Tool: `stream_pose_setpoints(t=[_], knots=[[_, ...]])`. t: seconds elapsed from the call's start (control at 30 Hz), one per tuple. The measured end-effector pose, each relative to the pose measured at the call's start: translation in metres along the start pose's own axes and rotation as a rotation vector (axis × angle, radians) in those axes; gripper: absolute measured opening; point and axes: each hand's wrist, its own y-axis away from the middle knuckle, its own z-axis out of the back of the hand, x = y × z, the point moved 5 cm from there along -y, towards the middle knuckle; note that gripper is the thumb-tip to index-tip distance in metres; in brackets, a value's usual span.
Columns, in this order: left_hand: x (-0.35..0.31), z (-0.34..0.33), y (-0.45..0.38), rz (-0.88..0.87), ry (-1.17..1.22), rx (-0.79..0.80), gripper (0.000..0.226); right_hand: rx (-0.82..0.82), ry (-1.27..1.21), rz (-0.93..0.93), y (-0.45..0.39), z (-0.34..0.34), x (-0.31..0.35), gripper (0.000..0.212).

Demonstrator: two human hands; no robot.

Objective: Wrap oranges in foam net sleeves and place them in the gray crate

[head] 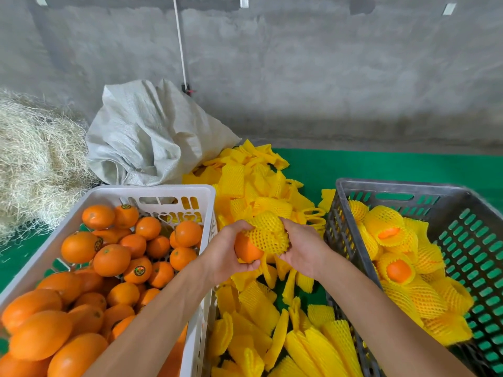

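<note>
Sleeve pile (253,183) between white crate (152,190) and gray crate (394,186), sack (147,137) behind

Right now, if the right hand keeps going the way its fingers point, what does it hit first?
The right hand points up-left into the foam net sleeve it already grips. Past that, likely the orange and the left hand, though depth is uncertain.

A fruit-packing shed — a bare concrete wall (299,63) at the far side, a straw heap (32,159) and a woven sack (147,137) at the far left, bulk crates (152,190) of oranges and loose foam sleeves (253,183) on green matting (381,164).
</note>
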Motion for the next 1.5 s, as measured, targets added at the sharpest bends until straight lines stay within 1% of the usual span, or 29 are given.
stream_pose_setpoints(t=[0.1, 0.2, 0.3, 0.37, 0.43, 0.53, 0.6, 0.67, 0.73, 0.8, 0.87, 0.93, 0.97, 1.0, 1.07, 1.1, 1.17, 1.23, 1.27, 1.33, 1.4, 1.43, 1.5], knots=[[0.002, -0.004, 0.003, 0.053, -0.029, 0.098, 0.036, -0.092, 0.168, 0.023, -0.006, 0.008, 0.003, 0.060], [0.006, -0.010, 0.004, 0.061, -0.131, 0.229, 0.037, -0.120, 0.282, -0.024, -0.005, 0.015, 0.003, 0.080], [0.007, -0.012, 0.006, 0.067, -0.201, 0.239, 0.050, -0.097, 0.326, -0.073, -0.004, 0.016, 0.003, 0.090], [0.006, -0.011, 0.005, 0.058, -0.214, 0.219, 0.054, -0.068, 0.291, -0.094, -0.003, 0.014, 0.004, 0.089], [0.005, -0.009, 0.006, 0.058, -0.178, 0.199, 0.057, -0.042, 0.204, -0.116, -0.002, 0.012, 0.005, 0.084], [0.004, -0.007, 0.008, 0.113, -0.097, 0.188, 0.055, 0.000, 0.038, -0.146, -0.004, 0.013, 0.002, 0.078], [0.005, -0.008, 0.009, 0.148, -0.047, 0.186, 0.051, 0.121, -0.011, -0.124, -0.001, 0.007, 0.004, 0.073], [0.006, -0.006, 0.007, 0.150, -0.016, 0.148, 0.044, 0.234, 0.007, -0.066, 0.003, -0.001, 0.007, 0.062], [0.004, -0.003, 0.005, 0.122, 0.014, 0.089, 0.040, 0.274, 0.049, 0.004, 0.002, -0.004, 0.011, 0.059], [0.000, -0.001, 0.003, 0.081, 0.130, 0.044, 0.038, 0.239, 0.036, 0.060, -0.002, -0.001, 0.013, 0.061], [-0.008, 0.001, 0.001, -0.011, 0.285, 0.018, 0.036, 0.099, 0.049, 0.142, -0.009, 0.012, 0.017, 0.067], [-0.015, 0.001, 0.002, -0.129, 0.343, 0.053, 0.045, -0.046, 0.165, 0.248, -0.012, 0.023, 0.022, 0.069], [-0.017, 0.000, 0.002, -0.169, 0.349, 0.084, 0.051, -0.075, 0.215, 0.283, -0.012, 0.025, 0.024, 0.068], [-0.018, -0.001, 0.003, -0.205, 0.327, 0.123, 0.051, -0.088, 0.246, 0.301, -0.012, 0.025, 0.024, 0.067], [-0.021, -0.005, 0.007, -0.287, 0.180, 0.187, 0.037, -0.097, 0.297, 0.319, -0.010, 0.023, 0.023, 0.065], [-0.023, -0.007, 0.010, -0.329, 0.104, 0.210, 0.038, -0.098, 0.320, 0.329, -0.009, 0.022, 0.023, 0.064], [-0.024, -0.007, 0.013, -0.350, 0.016, 0.218, 0.063, -0.091, 0.338, 0.344, -0.007, 0.020, 0.023, 0.058], [-0.021, -0.007, 0.012, -0.294, -0.049, 0.209, 0.093, -0.029, 0.314, 0.297, -0.007, 0.014, 0.019, 0.060], [-0.018, -0.008, 0.012, -0.254, -0.063, 0.231, 0.102, 0.018, 0.299, 0.271, -0.007, 0.010, 0.016, 0.056], [-0.013, -0.013, 0.014, -0.206, -0.070, 0.288, 0.103, 0.134, 0.254, 0.240, -0.004, -0.001, 0.012, 0.044], [-0.012, -0.017, 0.016, -0.206, -0.091, 0.304, 0.096, 0.206, 0.205, 0.216, -0.001, -0.007, 0.010, 0.040], [-0.012, -0.017, 0.017, -0.208, -0.107, 0.290, 0.095, 0.214, 0.198, 0.220, 0.000, -0.007, 0.010, 0.044], [-0.012, -0.015, 0.015, -0.219, -0.139, 0.250, 0.097, 0.187, 0.223, 0.256, -0.002, -0.004, 0.011, 0.060]])
